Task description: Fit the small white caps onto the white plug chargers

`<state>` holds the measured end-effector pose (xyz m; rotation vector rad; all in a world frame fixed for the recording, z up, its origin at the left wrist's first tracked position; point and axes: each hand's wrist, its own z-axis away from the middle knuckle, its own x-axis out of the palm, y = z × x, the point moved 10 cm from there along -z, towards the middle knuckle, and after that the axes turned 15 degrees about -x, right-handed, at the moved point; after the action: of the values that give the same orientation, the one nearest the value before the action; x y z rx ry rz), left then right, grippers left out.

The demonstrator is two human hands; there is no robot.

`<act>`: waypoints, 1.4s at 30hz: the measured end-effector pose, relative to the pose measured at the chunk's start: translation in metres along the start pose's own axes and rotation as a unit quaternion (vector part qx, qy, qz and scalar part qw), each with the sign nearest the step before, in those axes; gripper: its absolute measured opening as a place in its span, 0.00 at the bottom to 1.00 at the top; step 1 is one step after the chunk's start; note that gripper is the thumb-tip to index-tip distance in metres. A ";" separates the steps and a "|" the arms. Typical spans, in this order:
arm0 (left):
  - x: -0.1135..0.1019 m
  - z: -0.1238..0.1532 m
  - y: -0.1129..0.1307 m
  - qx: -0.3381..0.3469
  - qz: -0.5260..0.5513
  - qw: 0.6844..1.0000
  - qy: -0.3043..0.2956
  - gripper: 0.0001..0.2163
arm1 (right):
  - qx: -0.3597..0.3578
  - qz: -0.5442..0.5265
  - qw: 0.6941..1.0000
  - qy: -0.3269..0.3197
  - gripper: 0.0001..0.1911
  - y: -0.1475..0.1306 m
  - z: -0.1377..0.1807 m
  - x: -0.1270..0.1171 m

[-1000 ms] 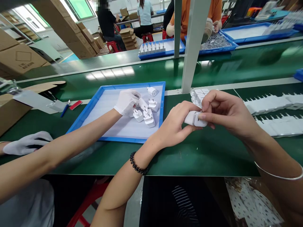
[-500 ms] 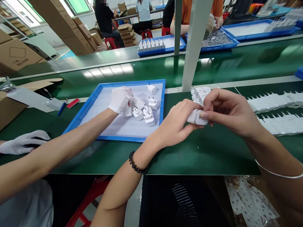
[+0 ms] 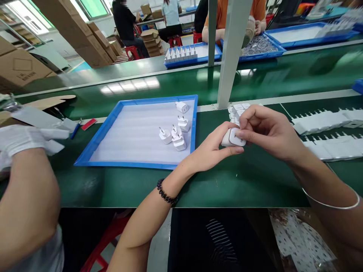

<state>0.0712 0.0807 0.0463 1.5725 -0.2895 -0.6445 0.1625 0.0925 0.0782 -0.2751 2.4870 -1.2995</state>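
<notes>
My left hand [image 3: 211, 146] is wrapped round a white plug charger [image 3: 233, 138] above the green bench, with its port face turned toward my right hand. The thumb and bent fingers of my right hand [image 3: 270, 132] pinch at that face; whether a small piece sits between them is hidden. Just behind my hands is a cluster of white chargers [image 3: 236, 110], partly covered by my right fingers. Left of my hands, a blue-rimmed tray [image 3: 136, 165] holds several loose white chargers [image 3: 178, 142], some with their pins up.
At left, a co-worker's gloved hand [image 3: 22, 139] is by white pieces, near a blue pen [image 3: 75, 130] and a red item [image 3: 89, 124]. Rows of chargers [image 3: 329, 147] line the right side. A metal post [image 3: 231, 56] rises behind the tray.
The co-worker's gloved hand has left the tray and moved left, and fewer chargers lie in the tray. My hands keep hold of the charger, its face now tilted more toward me.
</notes>
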 end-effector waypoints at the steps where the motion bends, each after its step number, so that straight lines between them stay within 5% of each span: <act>1: 0.000 0.000 -0.001 -0.006 0.009 1.000 -0.003 0.17 | -0.001 -0.001 1.000 -0.002 0.13 0.000 0.000 0.000; 9: 0.000 -0.002 -0.004 -0.017 0.027 0.999 -0.008 0.17 | -0.006 -0.002 1.000 -0.013 0.12 0.000 -0.001 0.003; 20: -0.005 0.002 0.007 0.086 -0.058 0.994 0.035 0.14 | 0.053 -0.035 0.998 0.002 0.16 0.007 0.001 0.003; 25: -0.007 0.003 0.010 0.081 -0.002 0.996 0.022 0.15 | 0.053 -0.069 0.996 0.012 0.16 0.006 0.001 0.008; 31: 0.002 0.006 0.014 0.063 0.116 0.988 -0.078 0.18 | 0.030 -0.176 0.984 -0.019 0.08 0.001 0.003 0.022; 42: -0.002 0.003 0.012 0.079 0.141 0.986 -0.032 0.16 | 0.018 -0.214 0.976 -0.028 0.08 0.003 0.006 0.029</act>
<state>0.0699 0.0777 0.0585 1.6245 -0.6113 -0.4603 0.1375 0.0807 0.0673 -0.8647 2.4353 -1.4634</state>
